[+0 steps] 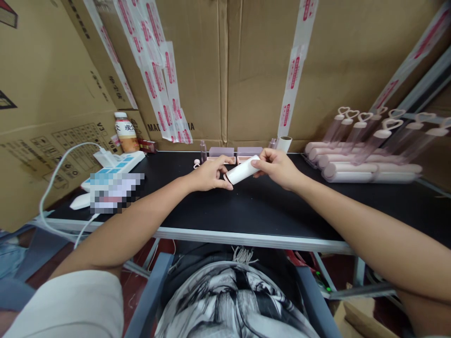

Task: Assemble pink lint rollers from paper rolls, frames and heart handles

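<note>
A white cylinder (242, 171) is held tilted above the black tabletop, its right end higher. My right hand (276, 168) pinches that right end between thumb and fingers. My left hand (213, 173) is at the lower left end, thumb below and fingers above, around a pinkish rim with a dark opening. Behind my hands, two lilac and pink boxes (221, 152) stand side by side, partly hidden. A small clear bottle (203, 151) and a pink heart-topped piece (196, 163) are left of them. Another white tube (283, 144) stands behind my right hand.
At the right, several pink cylinders (369, 170) lie stacked under clear tubes with heart-shaped tops (382, 134). A drink bottle (127, 134), a power strip (112, 169) and a white cable are at the left. Cardboard (260, 70) walls the back; the table's metal edge (253, 238) runs in front.
</note>
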A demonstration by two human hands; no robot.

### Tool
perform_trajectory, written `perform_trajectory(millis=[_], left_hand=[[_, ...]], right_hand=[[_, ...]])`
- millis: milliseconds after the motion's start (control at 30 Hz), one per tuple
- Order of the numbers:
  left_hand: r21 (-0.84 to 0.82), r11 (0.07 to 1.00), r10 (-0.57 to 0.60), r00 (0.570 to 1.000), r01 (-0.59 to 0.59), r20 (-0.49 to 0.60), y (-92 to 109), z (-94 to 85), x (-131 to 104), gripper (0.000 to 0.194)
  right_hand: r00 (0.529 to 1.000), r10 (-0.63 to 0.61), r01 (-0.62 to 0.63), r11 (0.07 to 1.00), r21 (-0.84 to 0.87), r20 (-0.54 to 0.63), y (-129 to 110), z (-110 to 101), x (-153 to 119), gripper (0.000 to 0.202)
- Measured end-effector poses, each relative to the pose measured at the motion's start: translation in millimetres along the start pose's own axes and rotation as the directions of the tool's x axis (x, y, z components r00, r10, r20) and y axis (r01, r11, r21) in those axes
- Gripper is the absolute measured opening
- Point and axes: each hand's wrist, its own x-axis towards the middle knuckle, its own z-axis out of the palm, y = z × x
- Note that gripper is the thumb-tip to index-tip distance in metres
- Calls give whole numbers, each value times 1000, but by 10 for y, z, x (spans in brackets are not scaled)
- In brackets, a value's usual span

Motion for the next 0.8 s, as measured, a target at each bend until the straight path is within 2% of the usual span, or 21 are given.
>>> perform_trajectory(millis=[300,800], left_hand=[[2,1000,-30,999,30,-10,31,5,1,90],[-7,1000,-23,999,23,-50,29,2,17,88]], right_hand=[[999,-35,36,996,-84,11,51,3,-4,56],[998,-44,43,999,18,47,20,9,-10,65]])
